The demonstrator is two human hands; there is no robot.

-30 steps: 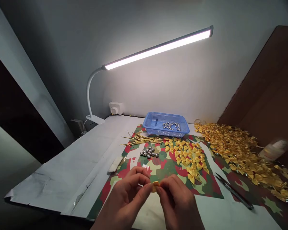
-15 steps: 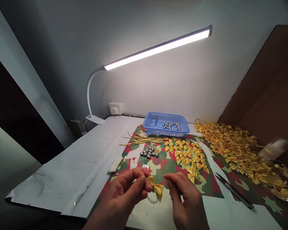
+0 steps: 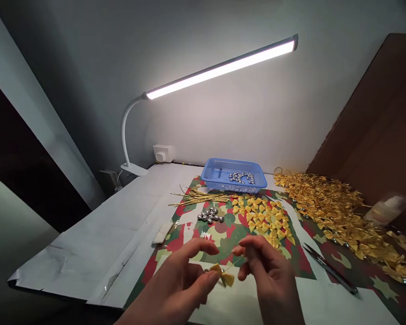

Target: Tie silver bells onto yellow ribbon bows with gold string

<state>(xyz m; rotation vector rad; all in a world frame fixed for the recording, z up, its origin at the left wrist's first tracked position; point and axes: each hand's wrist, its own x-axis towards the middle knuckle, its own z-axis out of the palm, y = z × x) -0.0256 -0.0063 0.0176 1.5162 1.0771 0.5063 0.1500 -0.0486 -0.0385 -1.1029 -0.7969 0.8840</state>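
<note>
My left hand [image 3: 186, 280] pinches a small yellow ribbon bow [image 3: 227, 279] between thumb and fingers, above a pale area of the tabletop. A small shiny bit shows at the bow's middle, blurred. Close to the bow's right side is my right hand [image 3: 269, 271], its fingers curled in. A faint thin strand runs from the bow towards those fingertips; whether they grip it is unclear. Beyond the hands are several silver bells [image 3: 210, 215], a bundle of gold ties [image 3: 203, 197] and many loose yellow bows [image 3: 270, 219] on a camouflage-patterned sheet [image 3: 186, 246].
A blue basket [image 3: 209, 184] with silver bells stands at the back. Dark scissors or tweezers [image 3: 331, 269] lie at right, near a heap of gold bows [image 3: 328, 198] and a bottle [image 3: 384, 211]. A white folded piece [image 3: 162, 233] lies left. A lit lamp [image 3: 223, 67] hangs above.
The bow has turned and shifted slightly right and down in my left hand, whose index finger has lifted off. My right hand has moved a little right, its fingers curling more.
</note>
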